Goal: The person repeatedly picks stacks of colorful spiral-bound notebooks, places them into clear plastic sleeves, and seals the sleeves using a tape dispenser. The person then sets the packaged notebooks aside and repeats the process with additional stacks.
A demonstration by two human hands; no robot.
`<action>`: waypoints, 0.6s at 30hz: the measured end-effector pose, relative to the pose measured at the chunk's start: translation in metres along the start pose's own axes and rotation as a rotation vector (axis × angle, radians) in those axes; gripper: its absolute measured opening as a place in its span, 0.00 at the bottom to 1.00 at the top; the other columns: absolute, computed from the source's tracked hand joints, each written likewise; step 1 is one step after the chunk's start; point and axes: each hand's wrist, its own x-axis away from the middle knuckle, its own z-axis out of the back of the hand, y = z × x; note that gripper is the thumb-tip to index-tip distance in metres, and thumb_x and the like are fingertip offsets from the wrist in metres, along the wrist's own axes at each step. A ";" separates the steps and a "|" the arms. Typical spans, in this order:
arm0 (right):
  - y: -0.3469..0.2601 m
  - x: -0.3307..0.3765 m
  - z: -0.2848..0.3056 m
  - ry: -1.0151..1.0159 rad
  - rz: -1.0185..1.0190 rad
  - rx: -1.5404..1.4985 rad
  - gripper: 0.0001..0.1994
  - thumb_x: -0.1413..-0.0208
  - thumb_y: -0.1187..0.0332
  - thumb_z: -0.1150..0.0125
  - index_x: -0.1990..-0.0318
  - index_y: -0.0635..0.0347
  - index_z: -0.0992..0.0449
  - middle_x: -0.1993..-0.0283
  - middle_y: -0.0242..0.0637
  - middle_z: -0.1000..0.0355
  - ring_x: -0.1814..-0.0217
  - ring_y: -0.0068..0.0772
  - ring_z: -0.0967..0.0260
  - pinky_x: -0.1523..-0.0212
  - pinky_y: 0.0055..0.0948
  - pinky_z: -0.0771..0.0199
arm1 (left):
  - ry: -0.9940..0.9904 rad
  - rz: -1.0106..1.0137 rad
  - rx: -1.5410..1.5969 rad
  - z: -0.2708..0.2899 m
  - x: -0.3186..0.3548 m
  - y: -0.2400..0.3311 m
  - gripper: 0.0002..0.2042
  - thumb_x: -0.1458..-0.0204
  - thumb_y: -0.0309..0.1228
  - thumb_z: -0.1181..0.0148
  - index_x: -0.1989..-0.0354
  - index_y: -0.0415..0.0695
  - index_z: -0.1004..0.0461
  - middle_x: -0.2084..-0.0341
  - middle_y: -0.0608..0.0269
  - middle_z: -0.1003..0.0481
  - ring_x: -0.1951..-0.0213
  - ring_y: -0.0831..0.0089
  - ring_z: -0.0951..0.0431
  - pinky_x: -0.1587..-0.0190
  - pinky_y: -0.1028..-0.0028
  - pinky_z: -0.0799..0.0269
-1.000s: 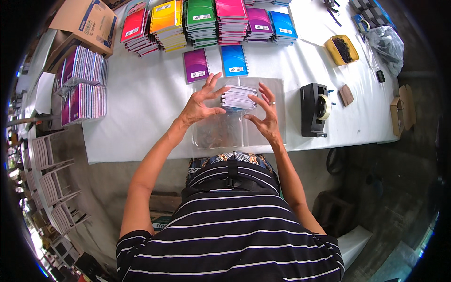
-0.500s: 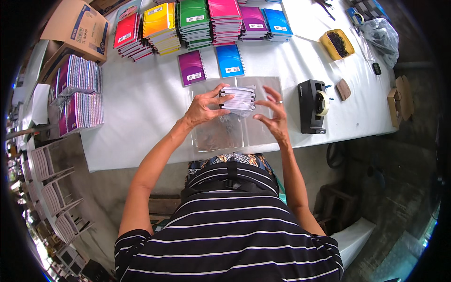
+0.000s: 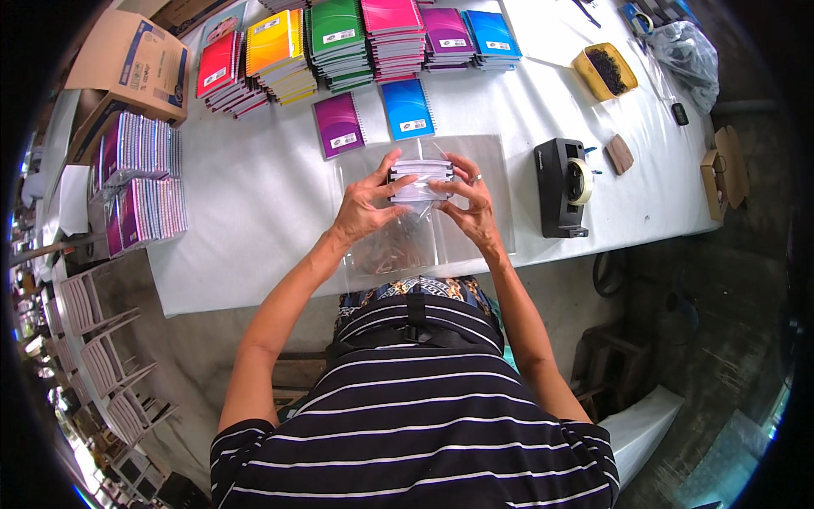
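Between my two hands stands a stack of notebooks, its white page edges turned up toward me. My left hand is closed on the stack's left end, fingers along its side. On the other end my right hand grips it, a ring on one finger. Clear plastic shows around the lower part of the stack. Under my hands lie flat clear plastic bags. Just beyond them, a purple notebook and a blue notebook lie singly on the table.
Stacked spiral notebooks in several colours line the far side. Wrapped notebook bundles and an open carton are at left. Rightward stand a black tape dispenser, a brown block and a yellow tub.
My right hand has come in from the right and closed on the stack's right end. My left hand keeps its hold. The whole view has shifted slightly.
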 end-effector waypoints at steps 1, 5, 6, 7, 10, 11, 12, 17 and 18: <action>0.000 0.000 0.000 -0.005 -0.005 -0.017 0.20 0.61 0.75 0.27 0.56 0.47 0.17 0.34 0.42 0.41 0.31 0.44 0.44 0.33 0.45 0.41 | 0.004 0.006 0.003 -0.001 0.001 0.002 0.32 0.62 0.26 0.28 0.44 0.65 0.26 0.33 0.61 0.42 0.38 0.60 0.32 0.38 0.64 0.33; -0.003 -0.001 0.001 -0.018 0.012 0.000 0.18 0.64 0.75 0.27 0.61 0.47 0.16 0.34 0.41 0.40 0.31 0.45 0.44 0.33 0.46 0.41 | 0.027 0.027 -0.016 -0.008 0.006 0.008 0.31 0.61 0.26 0.28 0.45 0.65 0.25 0.32 0.60 0.43 0.37 0.59 0.33 0.37 0.64 0.34; -0.005 -0.002 0.002 -0.019 0.025 0.027 0.18 0.65 0.75 0.26 0.62 0.46 0.16 0.34 0.41 0.40 0.32 0.45 0.44 0.33 0.46 0.41 | 0.033 0.031 -0.028 -0.009 0.006 0.008 0.31 0.61 0.26 0.28 0.45 0.64 0.25 0.32 0.60 0.44 0.37 0.59 0.34 0.37 0.64 0.34; -0.008 -0.001 0.002 -0.003 0.038 0.026 0.15 0.63 0.74 0.26 0.63 0.48 0.17 0.34 0.41 0.41 0.31 0.45 0.45 0.33 0.47 0.43 | 0.039 0.019 -0.039 -0.010 0.006 0.007 0.31 0.61 0.26 0.28 0.45 0.64 0.25 0.32 0.59 0.45 0.36 0.59 0.35 0.37 0.64 0.34; -0.026 -0.004 0.004 0.052 0.070 -0.026 0.10 0.59 0.71 0.26 0.66 0.53 0.18 0.33 0.43 0.42 0.28 0.44 0.49 0.32 0.51 0.48 | 0.093 -0.002 -0.046 -0.010 0.008 0.004 0.30 0.62 0.27 0.28 0.46 0.64 0.24 0.31 0.59 0.46 0.34 0.58 0.38 0.36 0.63 0.36; -0.033 -0.005 0.008 0.083 0.076 -0.072 0.11 0.59 0.70 0.25 0.66 0.54 0.18 0.33 0.44 0.42 0.28 0.45 0.49 0.31 0.51 0.48 | 0.127 -0.006 -0.029 -0.009 0.009 0.005 0.29 0.62 0.27 0.28 0.46 0.64 0.24 0.31 0.59 0.47 0.34 0.58 0.40 0.35 0.63 0.37; -0.035 -0.006 0.011 0.113 0.083 -0.119 0.11 0.59 0.68 0.25 0.66 0.55 0.19 0.32 0.44 0.43 0.28 0.45 0.50 0.31 0.52 0.49 | 0.161 -0.010 -0.012 -0.007 0.010 0.005 0.29 0.62 0.27 0.27 0.47 0.65 0.23 0.31 0.60 0.47 0.33 0.58 0.41 0.35 0.63 0.38; -0.007 0.012 0.027 0.089 -0.047 -0.057 0.21 0.62 0.59 0.24 0.56 0.47 0.18 0.31 0.38 0.43 0.28 0.42 0.50 0.32 0.52 0.48 | 0.143 -0.077 -0.167 -0.001 0.016 -0.004 0.25 0.62 0.29 0.26 0.52 0.68 0.21 0.30 0.62 0.47 0.29 0.56 0.51 0.31 0.60 0.46; -0.001 0.013 0.025 0.054 -0.047 -0.012 0.22 0.62 0.58 0.24 0.55 0.44 0.18 0.31 0.37 0.43 0.28 0.42 0.49 0.32 0.52 0.48 | 0.125 -0.108 -0.248 -0.001 0.013 -0.004 0.25 0.62 0.30 0.26 0.53 0.68 0.20 0.30 0.62 0.47 0.29 0.56 0.53 0.30 0.59 0.47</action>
